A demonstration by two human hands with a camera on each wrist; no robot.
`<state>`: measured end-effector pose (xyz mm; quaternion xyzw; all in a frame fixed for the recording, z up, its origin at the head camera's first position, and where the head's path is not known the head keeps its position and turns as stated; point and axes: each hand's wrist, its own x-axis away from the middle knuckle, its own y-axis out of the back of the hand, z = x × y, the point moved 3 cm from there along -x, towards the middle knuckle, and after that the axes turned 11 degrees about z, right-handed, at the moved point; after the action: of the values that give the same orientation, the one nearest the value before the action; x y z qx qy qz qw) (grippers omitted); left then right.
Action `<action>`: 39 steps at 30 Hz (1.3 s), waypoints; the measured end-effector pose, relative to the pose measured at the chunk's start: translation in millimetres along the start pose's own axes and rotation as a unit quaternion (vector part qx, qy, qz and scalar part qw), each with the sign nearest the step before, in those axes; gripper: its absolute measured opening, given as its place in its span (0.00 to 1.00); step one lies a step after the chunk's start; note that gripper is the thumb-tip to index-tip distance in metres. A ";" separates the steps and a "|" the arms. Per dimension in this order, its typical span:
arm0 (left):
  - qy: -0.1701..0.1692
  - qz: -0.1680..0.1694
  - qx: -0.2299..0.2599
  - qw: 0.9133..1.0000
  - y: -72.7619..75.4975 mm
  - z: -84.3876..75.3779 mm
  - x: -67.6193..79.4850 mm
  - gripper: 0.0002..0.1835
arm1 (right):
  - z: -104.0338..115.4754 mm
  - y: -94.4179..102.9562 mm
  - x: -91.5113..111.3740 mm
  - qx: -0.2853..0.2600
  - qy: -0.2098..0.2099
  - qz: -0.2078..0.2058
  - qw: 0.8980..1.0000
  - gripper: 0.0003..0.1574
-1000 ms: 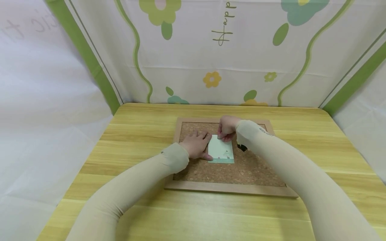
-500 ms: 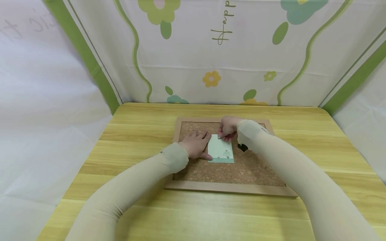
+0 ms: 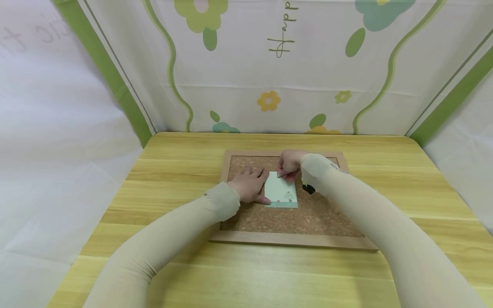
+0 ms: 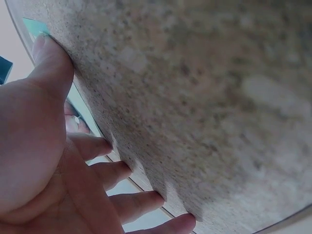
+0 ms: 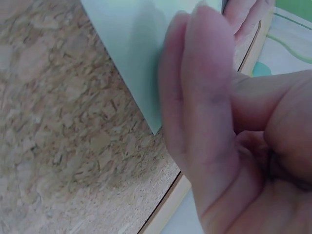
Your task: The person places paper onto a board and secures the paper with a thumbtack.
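A pale card (image 3: 279,190) with a teal band along its near edge lies flat on a framed cork board (image 3: 292,222). My left hand (image 3: 249,186) rests on the board at the card's left side, fingers spread. Its thumb presses the card's near left corner, and in the left wrist view the fingertips (image 4: 156,196) touch the cork. My right hand (image 3: 289,164) bends over the far part of the card. Thumb and index finger pinch a small push pin (image 3: 279,176) against the card, mostly hidden by the fingers.
The cork board's wooden frame (image 3: 292,241) lies on a wood-grain table (image 3: 173,171). A white cloth (image 3: 231,64) with printed flowers stands behind the table. A small black device (image 3: 308,188) shows under the right wrist.
Both hands stay in nearly the same place, the right still pinching at the card's far part. The whole view has shifted very slightly.
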<state>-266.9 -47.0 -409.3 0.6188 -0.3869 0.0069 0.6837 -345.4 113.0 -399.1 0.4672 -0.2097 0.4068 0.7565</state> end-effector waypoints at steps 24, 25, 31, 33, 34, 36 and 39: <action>0.004 0.005 0.008 1.000 1.0 -2.5 -0.3 0.55 | -5.0 1.3 -1.0 -0.057 -0.026 -0.018 0.998 0.07; 0.005 0.005 0.005 1.000 0.8 -2.5 -0.6 0.55 | -4.9 1.2 -1.0 -0.057 -0.027 -0.019 0.998 0.06; 0.006 0.009 0.004 1.000 -0.1 -2.6 -1.9 0.55 | -5.5 0.4 -2.9 -0.051 -0.035 -0.027 0.998 0.06; 0.006 0.010 0.005 1.000 -0.2 -2.6 -2.0 0.55 | -5.7 0.1 -3.6 -0.049 -0.037 -0.029 0.998 0.06; 0.006 0.011 0.005 1.000 -0.3 -2.6 -2.2 0.55 | -5.7 0.1 -3.9 -0.049 -0.038 -0.030 0.998 0.06; 0.007 0.011 0.006 1.000 -0.3 -2.5 -2.0 0.55 | -5.8 0.0 -4.7 -0.051 -0.039 -0.031 0.997 0.06; 0.007 0.012 0.006 1.000 -0.1 -2.7 -1.4 0.55 | -6.3 0.1 -6.4 -0.056 -0.041 -0.032 0.997 0.06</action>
<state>-266.4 -44.0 -410.0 0.6181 -0.3890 0.0214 0.6827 -349.6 115.8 -406.5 0.4468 -0.2482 0.3504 0.7849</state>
